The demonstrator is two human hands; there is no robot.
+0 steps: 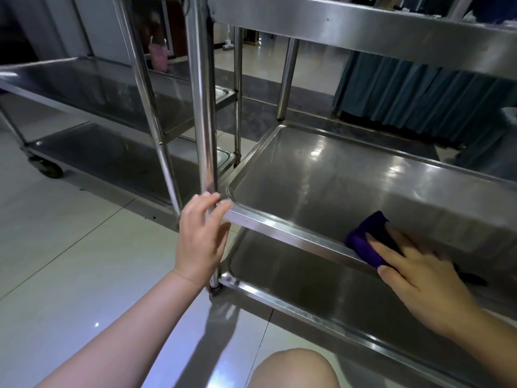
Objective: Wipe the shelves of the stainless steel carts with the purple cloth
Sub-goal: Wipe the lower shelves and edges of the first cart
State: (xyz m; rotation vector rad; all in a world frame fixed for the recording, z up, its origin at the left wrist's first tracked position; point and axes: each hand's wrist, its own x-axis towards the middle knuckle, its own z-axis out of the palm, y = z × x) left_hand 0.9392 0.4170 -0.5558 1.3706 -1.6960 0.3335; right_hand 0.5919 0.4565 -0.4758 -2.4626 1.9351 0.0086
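Purple cloth (369,242), soft and folded into a thick pad, lies under the flat, straight fingers of my right hand (419,278), pressed on the near edge of the smooth, gleaming middle shelf (321,175) at the lower right of the frame. Left of centre, my left hand (200,236) curls loosely around the round polished corner post (202,107). A second steel cart (98,107) stands at upper left.

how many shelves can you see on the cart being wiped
3: a top shelf overhead, the middle shelf where the right hand presses the purple cloth, and a bottom shelf near the floor. Anything above the frame is hidden.
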